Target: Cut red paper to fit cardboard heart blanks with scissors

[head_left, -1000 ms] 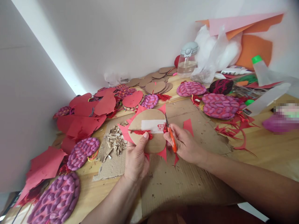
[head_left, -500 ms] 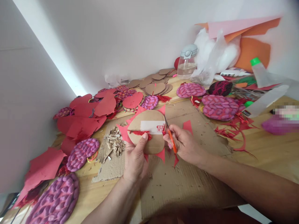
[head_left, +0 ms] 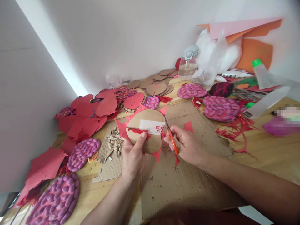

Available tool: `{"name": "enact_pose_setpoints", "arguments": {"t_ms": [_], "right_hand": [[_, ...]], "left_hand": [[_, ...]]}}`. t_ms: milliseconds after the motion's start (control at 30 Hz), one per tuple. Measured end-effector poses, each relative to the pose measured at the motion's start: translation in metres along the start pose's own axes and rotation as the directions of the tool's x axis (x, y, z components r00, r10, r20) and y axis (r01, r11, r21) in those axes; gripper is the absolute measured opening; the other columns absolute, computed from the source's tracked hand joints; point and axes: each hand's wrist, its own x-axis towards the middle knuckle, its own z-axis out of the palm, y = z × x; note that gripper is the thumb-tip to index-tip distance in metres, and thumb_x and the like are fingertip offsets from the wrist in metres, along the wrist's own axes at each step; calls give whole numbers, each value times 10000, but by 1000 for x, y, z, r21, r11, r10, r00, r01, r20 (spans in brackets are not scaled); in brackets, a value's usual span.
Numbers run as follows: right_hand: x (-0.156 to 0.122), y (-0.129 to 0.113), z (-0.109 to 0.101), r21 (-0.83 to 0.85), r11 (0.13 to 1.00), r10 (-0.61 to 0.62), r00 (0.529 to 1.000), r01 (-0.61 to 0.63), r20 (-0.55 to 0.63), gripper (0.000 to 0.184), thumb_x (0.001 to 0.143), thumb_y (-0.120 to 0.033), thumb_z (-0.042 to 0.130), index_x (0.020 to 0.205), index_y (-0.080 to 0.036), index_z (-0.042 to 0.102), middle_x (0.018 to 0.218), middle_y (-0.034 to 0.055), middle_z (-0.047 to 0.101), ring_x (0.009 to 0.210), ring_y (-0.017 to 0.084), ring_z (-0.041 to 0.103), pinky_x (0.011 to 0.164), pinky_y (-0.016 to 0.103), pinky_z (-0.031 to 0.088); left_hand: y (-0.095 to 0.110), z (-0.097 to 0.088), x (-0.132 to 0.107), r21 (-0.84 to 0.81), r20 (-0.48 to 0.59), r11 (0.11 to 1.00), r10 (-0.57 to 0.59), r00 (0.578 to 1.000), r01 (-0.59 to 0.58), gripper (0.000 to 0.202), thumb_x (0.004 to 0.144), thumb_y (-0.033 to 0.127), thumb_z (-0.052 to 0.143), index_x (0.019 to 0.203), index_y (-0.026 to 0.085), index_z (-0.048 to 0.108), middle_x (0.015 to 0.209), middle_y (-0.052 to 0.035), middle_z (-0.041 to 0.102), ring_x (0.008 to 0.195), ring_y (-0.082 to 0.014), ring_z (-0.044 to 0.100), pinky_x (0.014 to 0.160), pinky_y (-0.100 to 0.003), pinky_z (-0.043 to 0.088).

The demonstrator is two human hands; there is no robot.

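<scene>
The oval cardboard disc (head_left: 153,143) was in the left hand (head_left: 133,157), pinched with the thumb on its upper face, against a red tassel (head_left: 138,131). White tape (head_left: 150,125) with red print crossed the disc, and pointed bits of red sheet (head_left: 122,128) stuck out around it. At its right edge, the right hand (head_left: 185,145) was closed around orange-handled scissors (head_left: 173,141), blades pointing away. Just left of the left hand, curled brown scraps (head_left: 115,145) lay on corrugated cardboard (head_left: 109,175). Well beyond the right hand stood a lidded clear bottle (head_left: 188,68), partly filled with pale liquid, beside a translucent plastic bag (head_left: 212,61) bulging with something white. Farther right, a green-capped bottle (head_left: 262,74) tilted; I couldn't tell its contents.
</scene>
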Motion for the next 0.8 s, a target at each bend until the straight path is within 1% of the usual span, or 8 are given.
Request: {"name": "enact_pose_setpoints", "arguments": {"t_ms": [100, 200, 267, 367, 500, 633, 733, 800], "right_hand": [[0, 0, 0, 22, 1000, 2, 1000, -2, 4, 333, 936, -521, 594, 819, -219, 517, 696, -25, 616, 563, 114, 524, 541, 260, 376], [0, 1, 0, 24, 1000, 1, 1000, -1, -1, 345, 931, -529, 598, 804, -221, 511, 618, -46, 550, 541, 115, 501, 532, 259, 377], [1, 1, 1, 20, 1000, -2, 1000, 2, -1, 356, 927, -528, 605, 786, -224, 486, 594, -57, 517, 529, 113, 486, 527, 257, 374], [1, 2, 0, 25, 1000, -5, 1000, 5, 6, 346, 931, -515, 606, 792, -224, 481, 629, -54, 533, 542, 109, 498, 535, 255, 381], [0, 2, -1, 28, 1000, -3, 1000, 3, 23, 331, 933, -515, 603, 810, -223, 506, 606, -61, 510, 532, 107, 477, 523, 251, 365], [0, 0, -2, 50, 999, 18, 999, -19, 38, 348, 926, -531, 606, 795, -220, 517, 583, -58, 515, 538, 112, 488, 530, 255, 364], [0, 1, -3, 55, 998, 23, 998, -26, 55, 355, 931, -554, 586, 822, -221, 528, 588, -55, 511, 530, 113, 474, 517, 257, 346], [1, 2, -4, 57, 998, 15, 998, -19, 55, 372, 930, -570, 577, 816, -223, 504, 590, -55, 504, 527, 113, 463, 511, 259, 334]], "left_hand": [[2, 0, 1, 31, -6, 999, 22, 1000, -21, 354, 770, 266, 813, 1097, 197, 699, 1077, -61, 769, 977, -196, 722, 890, -286, 557], [3, 1, 2, 37, -19, 998, 46, 999, -45, 362, 752, 267, 827, 1083, 211, 691, 1091, -49, 766, 1006, -194, 717, 925, -285, 540], [4, 1, 3, 30, -21, 998, 51, 998, -50, 399, 747, 265, 832, 1113, 226, 679, 1125, -46, 757, 1034, -192, 710, 941, -289, 533], [5, 0, 5, 19, -14, 998, 65, 998, -65, 476, 748, 260, 832, 1188, 250, 653, 1182, -44, 739, 1081, -192, 694, 954, -286, 526], [8, -1, 10, 17, 29, 996, 91, 995, -92, 503, 767, 239, 814, 1236, 260, 633, 1218, -43, 725, 1111, -186, 680, 986, -285, 512], [11, -3, 16, 12, 70, 993, 114, 991, -115, 508, 774, 209, 805, 1249, 254, 629, 1244, -47, 712, 1125, -183, 670, 1010, -297, 505], [13, -5, 19, 26, 100, 994, 102, 990, -105, 508, 763, 216, 813, 1239, 251, 638, 1231, -55, 717, 1110, -198, 679, 1000, -310, 515], [13, -6, 19, 26, 117, 996, 77, 990, -80, 517, 759, 220, 818, 1242, 257, 639, 1218, -56, 724, 1092, -199, 687, 986, -313, 524]]}}
